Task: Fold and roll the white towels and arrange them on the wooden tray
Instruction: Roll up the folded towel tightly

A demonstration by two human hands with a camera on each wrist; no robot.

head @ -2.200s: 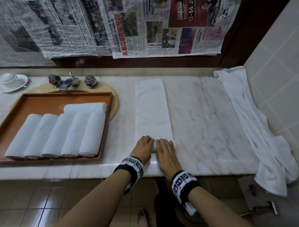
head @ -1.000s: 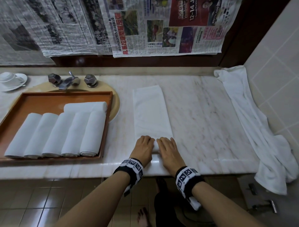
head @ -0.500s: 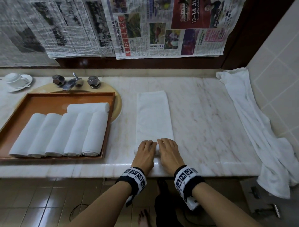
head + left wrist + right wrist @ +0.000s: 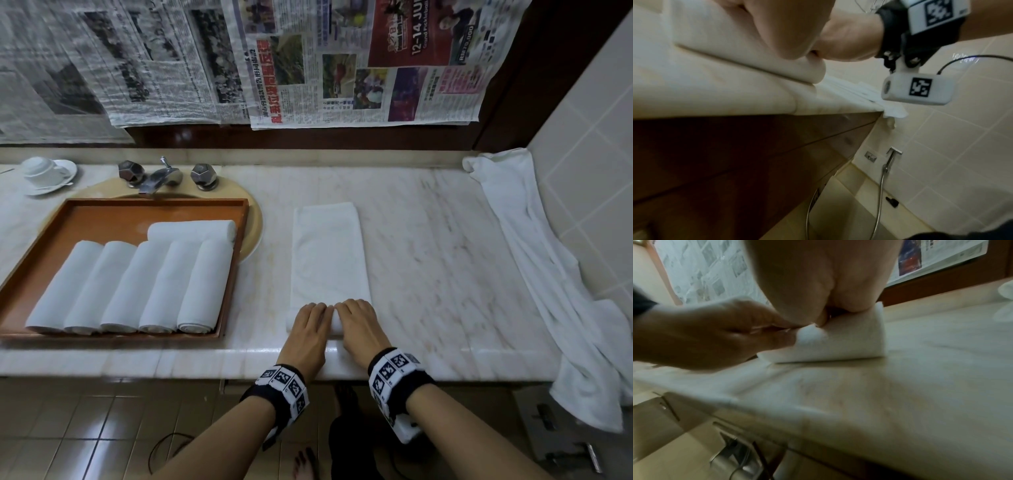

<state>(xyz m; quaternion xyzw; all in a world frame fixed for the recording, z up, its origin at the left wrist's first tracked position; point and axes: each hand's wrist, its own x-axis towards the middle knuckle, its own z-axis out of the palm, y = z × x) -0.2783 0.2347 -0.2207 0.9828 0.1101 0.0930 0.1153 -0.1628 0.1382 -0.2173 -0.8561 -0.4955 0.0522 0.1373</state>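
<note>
A white towel [image 4: 329, 253] folded into a long strip lies on the marble counter [image 4: 445, 260]. Its near end is rolled into a thick roll [image 4: 838, 340] close to the counter's front edge. My left hand [image 4: 306, 329] and right hand [image 4: 359, 325] sit side by side on that roll with fingers curled over it. In the right wrist view the left hand [image 4: 715, 337] grips the roll's left part. The wooden tray [image 4: 154, 205] at the left holds several rolled towels [image 4: 164, 284] in a row, plus one roll [image 4: 191, 230] lying crosswise behind them.
A loose white towel [image 4: 534, 257] drapes along the counter's right end and over its edge by the tiled wall. The tray covers a sink with a tap [image 4: 161, 178]. A cup on a saucer [image 4: 44, 173] stands far left. Newspapers hang above the counter.
The flat strip has grown shorter and its far end has drawn toward me while the roll under my hands thickened. My hands stayed near the front edge.
</note>
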